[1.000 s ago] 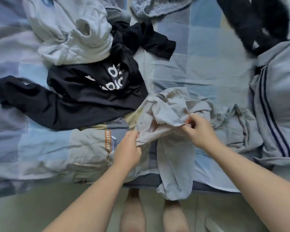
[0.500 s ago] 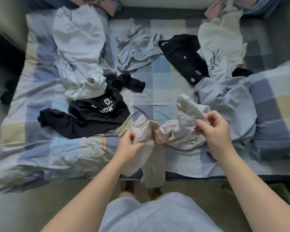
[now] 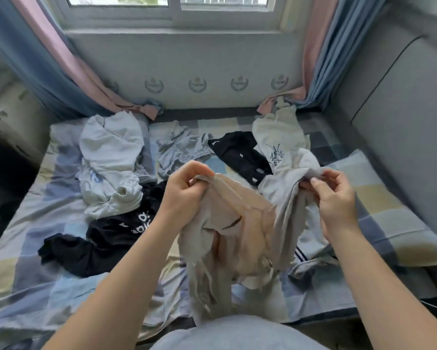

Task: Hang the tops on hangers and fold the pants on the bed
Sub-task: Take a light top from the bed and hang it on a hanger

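Beige garment (image 3: 237,223): held up over the bed's near edge, hanging crumpled between my hands.
Left grip (image 3: 187,190): fingers curled tight round one upper edge of it, forearm raised.
Right grip (image 3: 336,198): thumb and fingertips pinching the other, greyer edge.
Bed (image 3: 35,281): checked cover; black top with white lettering (image 3: 111,236) lies left of my left arm, white heap (image 3: 111,157) behind it.
Far side: grey garment (image 3: 179,147), black garment (image 3: 240,152) and cream printed top (image 3: 278,142), near the wall.
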`<state>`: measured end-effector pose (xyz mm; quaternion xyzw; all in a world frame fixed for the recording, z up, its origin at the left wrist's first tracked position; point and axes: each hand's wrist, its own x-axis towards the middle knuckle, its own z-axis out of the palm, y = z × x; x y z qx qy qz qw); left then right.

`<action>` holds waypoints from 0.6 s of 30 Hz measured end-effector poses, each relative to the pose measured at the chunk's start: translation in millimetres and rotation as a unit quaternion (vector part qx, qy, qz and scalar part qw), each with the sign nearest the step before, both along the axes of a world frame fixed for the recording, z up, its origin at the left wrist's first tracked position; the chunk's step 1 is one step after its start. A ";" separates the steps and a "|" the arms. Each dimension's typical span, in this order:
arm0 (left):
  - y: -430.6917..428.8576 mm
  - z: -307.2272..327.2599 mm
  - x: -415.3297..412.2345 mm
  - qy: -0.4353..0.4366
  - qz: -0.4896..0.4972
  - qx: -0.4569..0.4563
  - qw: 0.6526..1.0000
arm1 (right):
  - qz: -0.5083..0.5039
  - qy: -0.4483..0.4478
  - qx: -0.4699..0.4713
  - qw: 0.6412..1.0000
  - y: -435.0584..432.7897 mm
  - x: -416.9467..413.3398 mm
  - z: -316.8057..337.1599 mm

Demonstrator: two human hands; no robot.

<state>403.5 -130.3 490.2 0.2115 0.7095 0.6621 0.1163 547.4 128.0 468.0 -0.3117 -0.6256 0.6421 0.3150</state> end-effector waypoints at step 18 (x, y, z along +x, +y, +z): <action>86.9 165.1 -22.2 -0.062 0.112 0.205 0.970 | 0.371 0.008 0.175 0.912 -96.4 -15.7 98.3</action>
